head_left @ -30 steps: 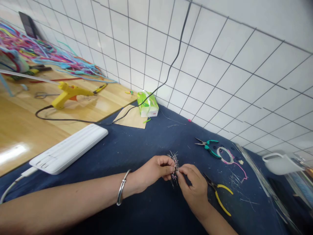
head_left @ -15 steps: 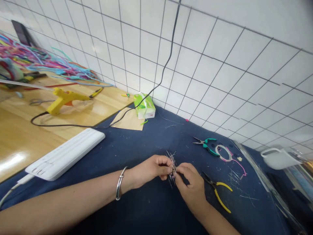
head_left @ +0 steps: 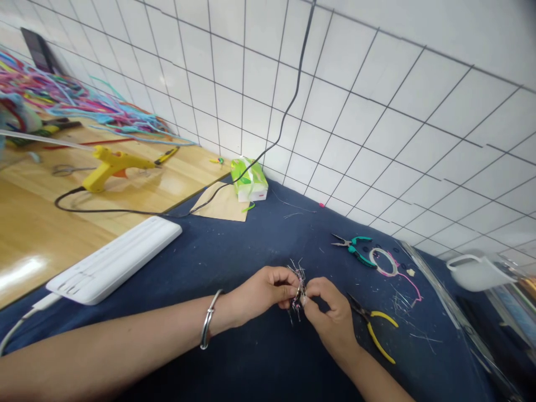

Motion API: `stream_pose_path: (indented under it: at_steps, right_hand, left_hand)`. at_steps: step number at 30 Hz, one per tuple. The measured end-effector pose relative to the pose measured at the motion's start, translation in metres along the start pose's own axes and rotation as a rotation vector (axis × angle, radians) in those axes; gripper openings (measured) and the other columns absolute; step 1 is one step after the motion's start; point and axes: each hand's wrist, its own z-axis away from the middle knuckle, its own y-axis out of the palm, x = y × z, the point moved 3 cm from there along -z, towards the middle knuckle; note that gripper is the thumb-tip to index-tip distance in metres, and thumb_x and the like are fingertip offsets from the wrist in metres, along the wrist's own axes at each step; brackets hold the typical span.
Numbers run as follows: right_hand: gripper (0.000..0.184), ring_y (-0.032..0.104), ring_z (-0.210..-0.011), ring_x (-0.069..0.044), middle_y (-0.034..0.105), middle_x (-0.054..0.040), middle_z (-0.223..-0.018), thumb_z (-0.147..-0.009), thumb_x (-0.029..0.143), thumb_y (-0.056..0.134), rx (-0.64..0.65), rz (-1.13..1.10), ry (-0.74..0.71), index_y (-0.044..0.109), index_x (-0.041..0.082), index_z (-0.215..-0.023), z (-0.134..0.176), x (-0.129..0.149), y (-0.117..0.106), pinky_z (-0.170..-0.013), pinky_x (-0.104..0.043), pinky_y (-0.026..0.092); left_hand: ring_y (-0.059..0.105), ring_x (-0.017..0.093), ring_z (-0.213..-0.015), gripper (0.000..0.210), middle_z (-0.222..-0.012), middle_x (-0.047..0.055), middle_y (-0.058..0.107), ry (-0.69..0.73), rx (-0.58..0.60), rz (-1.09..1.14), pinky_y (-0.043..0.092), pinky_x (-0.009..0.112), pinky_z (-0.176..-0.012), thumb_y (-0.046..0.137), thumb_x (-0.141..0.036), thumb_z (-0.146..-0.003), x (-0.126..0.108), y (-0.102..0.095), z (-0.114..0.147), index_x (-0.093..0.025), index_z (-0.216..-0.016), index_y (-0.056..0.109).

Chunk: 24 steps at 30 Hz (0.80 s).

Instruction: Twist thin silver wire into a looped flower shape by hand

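My left hand pinches a small, spiky bundle of wire between thumb and fingers, above the dark blue cloth. Silvery wire ends stick out of it up and down, with touches of pink among them. From the other side, the thumb and forefinger of my right hand close on the bundle's right edge. Which strand they grip is too small to make out. Beside my right hand lie yellow-handled pliers, their jaws partly behind the hand. Teal-handled needle-nose pliers rest farther back.
A pale ring with pink cord and loose wire clippings lie at right. At left are a white power bank, a yellow glue gun and tangled pipe cleaners. A tissue pack stands near the tiled wall.
The wire bundle has turned a little and shifted slightly right in my left hand. My right fingers have changed position a little at its edge. The camera view has shifted slightly.
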Motion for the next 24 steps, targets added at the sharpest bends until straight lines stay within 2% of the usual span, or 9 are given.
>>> stream_pose_path:
  at_steps: [5, 10, 13, 16, 21, 24]
  right_hand:
    - [0.010, 0.054, -0.075, -0.016, 0.054, -0.0028, -0.079, -0.073, 0.011, 0.052, -0.040, 0.025, 0.007, 0.055, 0.018, -0.067, 0.001, 0.001, -0.005, -0.070, -0.030, 0.044]
    - [0.013, 0.054, -0.070, -0.015, 0.055, -0.0018, -0.072, -0.070, 0.008, 0.049, -0.052, 0.046, -0.009, 0.051, 0.018, -0.062, 0.001, 0.005, -0.002, -0.066, -0.028, 0.044]
    - [0.015, 0.054, -0.066, -0.014, 0.056, -0.0009, -0.069, -0.068, 0.007, 0.048, -0.082, 0.083, -0.042, 0.050, 0.019, -0.059, 0.000, 0.008, -0.003, -0.064, -0.027, 0.043]
    - [0.015, 0.054, -0.063, -0.013, 0.058, -0.0005, -0.068, -0.066, 0.007, 0.048, -0.093, 0.095, -0.015, 0.050, 0.019, -0.057, -0.001, 0.008, -0.008, -0.061, -0.025, 0.043]
    - [0.015, 0.055, -0.061, -0.013, 0.060, -0.0013, -0.071, -0.068, 0.008, 0.049, -0.083, -0.004, 0.159, 0.049, 0.018, -0.057, -0.002, -0.002, -0.016, -0.054, -0.022, 0.041]
    - [0.015, 0.055, -0.065, -0.013, 0.060, -0.0012, -0.073, -0.069, 0.007, 0.050, -0.105, 0.040, 0.073, 0.051, 0.018, -0.060, -0.002, 0.000, -0.015, -0.061, -0.024, 0.042]
  left_hand:
    - [0.051, 0.009, -0.061, 0.012, -0.075, 0.001, 0.058, 0.063, -0.020, -0.276, 0.043, 0.023, -0.061, 0.052, -0.023, -0.079, -0.009, -0.001, 0.002, -0.015, -0.082, 0.061]
    - [0.053, 0.012, -0.068, 0.019, -0.076, 0.002, 0.059, 0.255, -0.017, -0.691, 0.041, 0.022, -0.064, 0.046, -0.012, -0.078, -0.026, 0.000, 0.009, -0.018, -0.080, 0.064]
    - [0.053, 0.014, -0.071, 0.021, -0.076, 0.003, 0.059, 0.336, -0.038, -0.806, 0.040, 0.023, -0.066, 0.045, -0.010, -0.078, -0.032, -0.001, 0.011, -0.019, -0.079, 0.063]
    - [0.052, 0.013, -0.071, 0.019, -0.078, 0.003, 0.057, 0.324, -0.068, -0.748, 0.040, 0.024, -0.066, 0.043, -0.012, -0.080, -0.034, -0.005, 0.010, -0.018, -0.079, 0.061]
    - [0.046, 0.009, -0.059, 0.009, -0.067, -0.002, 0.049, 0.057, 0.003, -0.285, 0.042, 0.023, -0.060, 0.047, -0.022, -0.081, -0.019, -0.005, 0.003, -0.016, -0.079, 0.053]
    - [0.045, 0.009, -0.058, 0.011, -0.067, -0.002, 0.048, 0.039, 0.043, -0.210, 0.041, 0.024, -0.059, 0.050, -0.025, -0.080, -0.010, 0.000, 0.001, -0.015, -0.076, 0.053]
